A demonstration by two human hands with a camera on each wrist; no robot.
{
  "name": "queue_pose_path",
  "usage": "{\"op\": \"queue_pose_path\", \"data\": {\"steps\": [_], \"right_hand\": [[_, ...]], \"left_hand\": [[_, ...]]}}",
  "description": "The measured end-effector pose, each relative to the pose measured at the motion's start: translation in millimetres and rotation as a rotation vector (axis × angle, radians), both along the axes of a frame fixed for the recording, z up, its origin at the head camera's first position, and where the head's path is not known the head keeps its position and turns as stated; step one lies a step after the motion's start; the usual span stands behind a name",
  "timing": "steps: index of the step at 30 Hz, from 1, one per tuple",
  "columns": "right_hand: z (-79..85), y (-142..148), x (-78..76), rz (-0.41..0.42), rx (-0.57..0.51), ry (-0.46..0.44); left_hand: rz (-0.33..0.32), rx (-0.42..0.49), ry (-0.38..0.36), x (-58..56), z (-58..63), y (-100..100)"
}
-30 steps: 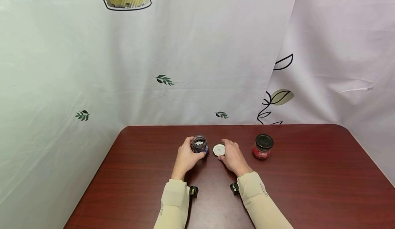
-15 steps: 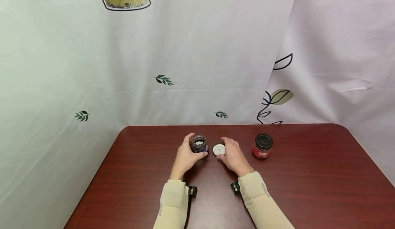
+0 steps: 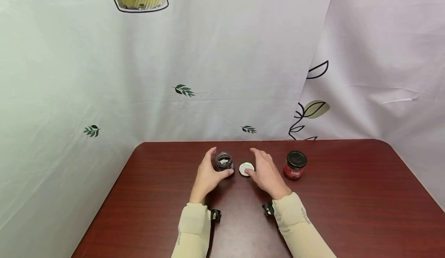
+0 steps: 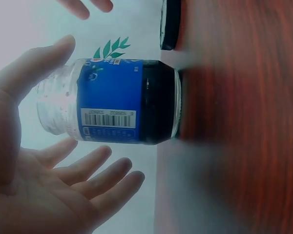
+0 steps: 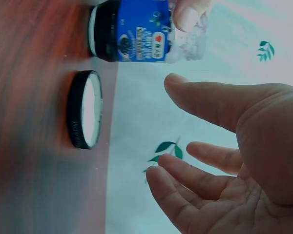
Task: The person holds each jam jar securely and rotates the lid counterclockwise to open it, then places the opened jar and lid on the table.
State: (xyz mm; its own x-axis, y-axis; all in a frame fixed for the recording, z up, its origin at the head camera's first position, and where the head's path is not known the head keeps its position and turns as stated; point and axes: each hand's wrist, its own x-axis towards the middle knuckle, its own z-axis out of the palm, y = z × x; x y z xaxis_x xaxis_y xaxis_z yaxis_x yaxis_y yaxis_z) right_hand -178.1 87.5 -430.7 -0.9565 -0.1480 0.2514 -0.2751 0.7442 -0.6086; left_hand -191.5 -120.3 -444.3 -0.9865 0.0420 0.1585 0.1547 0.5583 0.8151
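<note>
At lower centre, the uncapped jar [image 3: 224, 160] stands upright within the left hand [image 3: 206, 177], fingers and thumb spread; contact unconfirmed. Just right of it, 1 lid [image 3: 244, 168] lies flat, white face up, nearer the right hand [image 3: 268, 175], fingers also spread. Tabletop [image 3: 351, 204] extends lower right, beyond 1 red jar [image 3: 293, 171]

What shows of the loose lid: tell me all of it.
The lid is round and shallow, black outside, white inside, perhaps metal. It lies flat on the table, inside facing up, beside the open jar but apart from it. The right hand hovers near, thumb above it, not touching.
</note>
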Motion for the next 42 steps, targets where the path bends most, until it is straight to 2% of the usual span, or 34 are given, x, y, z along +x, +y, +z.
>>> {"op": "queue_pose_path", "data": {"steps": [9, 19, 28, 32, 42], "right_hand": [[14.6, 9.8, 8.0, -0.006, -0.025, -0.023], [27.6, 22.1, 19.4, -0.018, -0.036, 0.027], [35.2, 34.7, 25.7, -0.030, -0.051, 0.078], [37.0, 38.8, 26.6, -0.032, -0.064, 0.107], [43.8, 51.0, 31.7, -0.054, -0.089, 0.107]], "left_hand": [[0.036, 0.000, 0.041, 3.7, 9.5, -0.8], [0.047, 0.011, 0.062, 9.4, 19.4, 1.4], [0.066, -0.020, 0.098, 13.2, 26.4, 3.8], [0.063, -0.024, 0.120, 14.3, 28.1, 4.5], [0.050, -0.026, 0.169, 20.6, 35.3, 8.4]]}}
